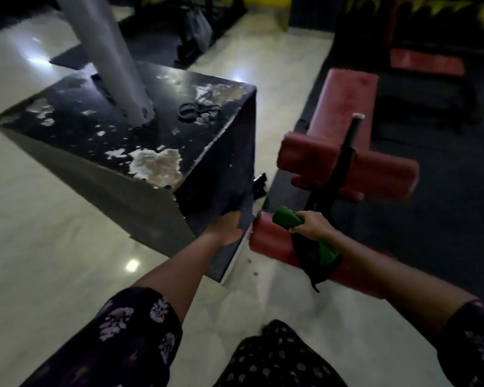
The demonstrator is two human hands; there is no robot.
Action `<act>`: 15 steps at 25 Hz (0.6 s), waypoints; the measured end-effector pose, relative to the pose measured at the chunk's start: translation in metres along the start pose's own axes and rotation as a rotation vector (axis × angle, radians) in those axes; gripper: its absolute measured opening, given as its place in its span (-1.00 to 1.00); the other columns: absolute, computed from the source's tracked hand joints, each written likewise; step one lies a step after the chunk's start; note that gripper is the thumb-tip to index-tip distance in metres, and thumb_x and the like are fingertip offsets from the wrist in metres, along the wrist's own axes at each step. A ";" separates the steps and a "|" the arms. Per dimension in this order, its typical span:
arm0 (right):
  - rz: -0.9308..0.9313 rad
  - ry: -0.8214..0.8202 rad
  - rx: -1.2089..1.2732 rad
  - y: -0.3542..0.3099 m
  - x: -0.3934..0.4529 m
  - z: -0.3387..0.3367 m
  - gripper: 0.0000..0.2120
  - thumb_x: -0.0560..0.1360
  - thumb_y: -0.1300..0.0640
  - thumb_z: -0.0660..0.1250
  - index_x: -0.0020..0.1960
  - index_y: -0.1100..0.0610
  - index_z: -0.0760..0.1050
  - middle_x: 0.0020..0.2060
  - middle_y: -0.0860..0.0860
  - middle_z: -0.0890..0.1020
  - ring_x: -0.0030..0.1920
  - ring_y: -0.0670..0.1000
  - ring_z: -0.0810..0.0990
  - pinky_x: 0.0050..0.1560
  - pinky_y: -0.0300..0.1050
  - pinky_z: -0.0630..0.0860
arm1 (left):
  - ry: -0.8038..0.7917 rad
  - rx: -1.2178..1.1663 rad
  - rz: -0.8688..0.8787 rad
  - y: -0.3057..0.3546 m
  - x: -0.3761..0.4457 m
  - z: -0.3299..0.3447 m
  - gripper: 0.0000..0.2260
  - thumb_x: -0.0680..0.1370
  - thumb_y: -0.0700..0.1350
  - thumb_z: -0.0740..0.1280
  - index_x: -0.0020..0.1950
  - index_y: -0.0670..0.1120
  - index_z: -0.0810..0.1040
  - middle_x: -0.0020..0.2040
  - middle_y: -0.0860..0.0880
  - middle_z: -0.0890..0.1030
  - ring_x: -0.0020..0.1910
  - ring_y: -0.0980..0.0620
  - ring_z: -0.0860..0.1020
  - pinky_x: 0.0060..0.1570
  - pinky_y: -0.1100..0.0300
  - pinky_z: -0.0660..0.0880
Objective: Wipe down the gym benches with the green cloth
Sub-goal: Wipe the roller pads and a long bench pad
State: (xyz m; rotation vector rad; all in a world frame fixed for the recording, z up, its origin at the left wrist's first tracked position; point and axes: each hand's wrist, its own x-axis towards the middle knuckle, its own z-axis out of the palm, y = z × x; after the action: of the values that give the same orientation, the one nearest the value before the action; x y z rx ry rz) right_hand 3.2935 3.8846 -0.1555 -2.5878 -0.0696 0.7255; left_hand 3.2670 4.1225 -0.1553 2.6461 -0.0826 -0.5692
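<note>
Right hand [313,225], lower right of centre: fingers curled tight around a bunched green cloth [287,217], pressing it onto the near red roller pad [266,238] of a gym bench. A dark tail of the cloth hangs below the wrist over the pad.

Left hand [229,227], centre frame: laid flat against the side face of a black box-shaped pillar base [140,135], fingers straight.

Pillar base top has its paint flaking in pale patches; a grey column [106,51] rises from it at upper left.

Above the near roller pad, an upper red roller pad [347,166] crosses a black post. Beyond it the red bench seat [344,99] runs toward upper right. Pale glossy floor [39,233] at left.
</note>
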 end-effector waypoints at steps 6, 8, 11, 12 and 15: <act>0.207 0.069 0.027 0.051 0.006 0.010 -0.48 0.47 0.02 0.37 0.40 0.06 0.37 0.21 0.13 0.54 0.15 0.14 0.53 0.06 -0.07 0.46 | -0.098 0.106 0.177 0.013 0.050 0.042 -0.63 0.51 -0.18 0.29 0.30 -0.21 0.40 0.27 -0.16 0.42 0.24 -0.13 0.43 0.16 0.11 0.36; 0.229 0.102 0.036 0.049 0.012 0.017 -0.49 0.49 0.01 0.35 0.40 0.06 0.36 0.21 0.17 0.49 0.16 0.18 0.51 0.07 -0.05 0.45 | -0.103 0.119 0.171 0.007 0.065 0.051 -0.59 0.51 -0.19 0.30 0.34 -0.20 0.37 0.35 -0.14 0.36 0.28 -0.13 0.40 0.23 0.10 0.32; 0.294 0.124 0.064 0.045 0.021 0.030 -0.53 0.50 -0.03 0.31 0.38 0.04 0.36 0.17 0.19 0.38 0.10 0.24 0.51 0.10 0.03 0.48 | -0.075 0.104 0.162 -0.001 0.088 0.066 -0.56 0.54 -0.15 0.28 0.41 -0.17 0.31 0.42 -0.11 0.29 0.33 -0.13 0.36 0.27 0.07 0.29; 0.313 0.136 0.070 0.044 0.025 0.035 -0.54 0.51 -0.02 0.30 0.37 0.04 0.36 0.17 0.18 0.35 0.08 0.25 0.51 0.10 0.05 0.49 | -0.074 0.080 0.151 -0.003 0.095 0.071 -0.54 0.55 -0.14 0.28 0.43 -0.16 0.29 0.45 -0.11 0.26 0.36 -0.13 0.34 0.31 0.05 0.27; 0.410 0.217 0.095 0.041 0.038 0.051 -0.60 0.52 0.03 0.26 0.34 0.04 0.38 0.15 0.17 0.31 0.02 0.26 0.52 0.02 0.04 0.49 | -0.060 -0.075 0.085 -0.010 0.128 0.095 -0.54 0.55 -0.14 0.28 0.43 -0.18 0.29 0.48 -0.12 0.22 0.43 -0.13 0.24 0.40 0.00 0.21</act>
State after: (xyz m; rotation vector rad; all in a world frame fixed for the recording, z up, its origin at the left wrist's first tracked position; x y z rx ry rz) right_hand 3.2974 3.8752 -0.2302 -2.5961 0.5625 0.5594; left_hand 3.3449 4.0749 -0.2856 2.5399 -0.1868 -0.6114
